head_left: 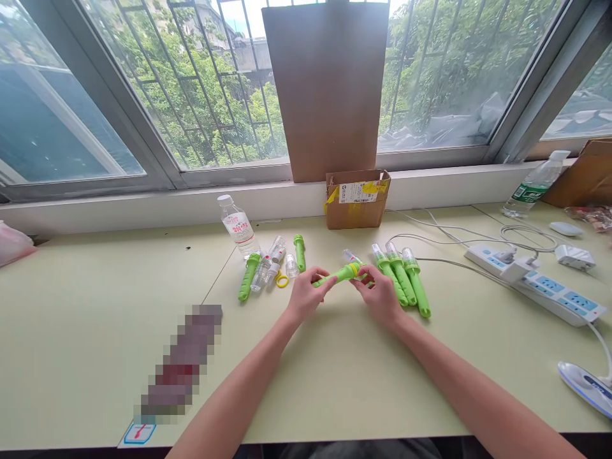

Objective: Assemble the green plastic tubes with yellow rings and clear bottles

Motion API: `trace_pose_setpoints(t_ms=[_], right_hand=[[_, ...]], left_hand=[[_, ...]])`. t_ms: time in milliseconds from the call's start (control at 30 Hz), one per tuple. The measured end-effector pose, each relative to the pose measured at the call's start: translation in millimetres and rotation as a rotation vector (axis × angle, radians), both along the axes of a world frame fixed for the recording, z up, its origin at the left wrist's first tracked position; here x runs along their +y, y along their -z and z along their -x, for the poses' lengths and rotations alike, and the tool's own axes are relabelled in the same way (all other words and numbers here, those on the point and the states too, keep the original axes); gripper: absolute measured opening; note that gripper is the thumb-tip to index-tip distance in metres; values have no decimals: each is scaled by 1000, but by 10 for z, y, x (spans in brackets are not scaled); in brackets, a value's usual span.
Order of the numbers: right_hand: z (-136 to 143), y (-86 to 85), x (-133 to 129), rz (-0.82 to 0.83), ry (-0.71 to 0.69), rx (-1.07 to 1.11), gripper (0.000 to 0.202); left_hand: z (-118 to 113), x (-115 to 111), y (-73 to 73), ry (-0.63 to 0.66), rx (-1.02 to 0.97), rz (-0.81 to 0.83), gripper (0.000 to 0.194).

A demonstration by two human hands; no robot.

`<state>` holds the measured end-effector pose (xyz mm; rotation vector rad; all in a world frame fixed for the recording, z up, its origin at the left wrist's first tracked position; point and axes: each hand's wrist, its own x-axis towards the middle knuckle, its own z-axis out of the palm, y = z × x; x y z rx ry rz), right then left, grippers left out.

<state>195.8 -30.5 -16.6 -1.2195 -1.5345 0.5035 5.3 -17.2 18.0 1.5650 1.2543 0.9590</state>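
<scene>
Low over the table, my left hand [308, 293] is closed around a green plastic handle [342, 275] that lies nearly level. A yellow ring [354, 269] sits around its right end. My right hand [380, 293] pinches at that end; its fingertips partly hide what they touch. Just behind the right hand lies a piece with a clear cap [350, 256], mostly covered. Right of it rest several green handles with clear caps [415, 284]. To the left are loose green handles [248, 277] [299, 253], clear caps [261, 274] and a yellow ring [282, 280].
A water bottle [238, 226] stands behind the loose parts. A small cardboard box [357, 213] is at the back by the window sill. On the right are a power strip [535, 284], cables, a white adapter [575, 257] and another bottle [535, 185]. A blurred patch [184, 363] covers something front left.
</scene>
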Motion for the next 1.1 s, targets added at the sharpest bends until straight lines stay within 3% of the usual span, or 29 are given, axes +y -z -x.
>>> trace_pose_setpoints(t_ms=[133,233,433,567,900,1000,1100], right_hand=[[-45,8,26,24,15,11,29],[-48,-14,23,-1,18,24,30],[-6,-32,-2,-16,-24,45,32],[-1,-22,-10,-2,-15,25,28],[19,-58,-36,-10,-18,-8,26],[9,-54,-24,-17,-7,-29,27],[-5,-48,-8,-21,8,-42,27]], left_hand=[[-38,-38,13,-7,218,-429,34],[-56,-57,27,-5,260,-539,20],[-70,-78,65,20,306,-444,24],[-76,-80,65,30,207,-352,26],[-8,-19,-27,159,-100,145,37],[-16,-27,-25,157,-79,135,37],[-41,-55,-15,110,-13,-26,40]])
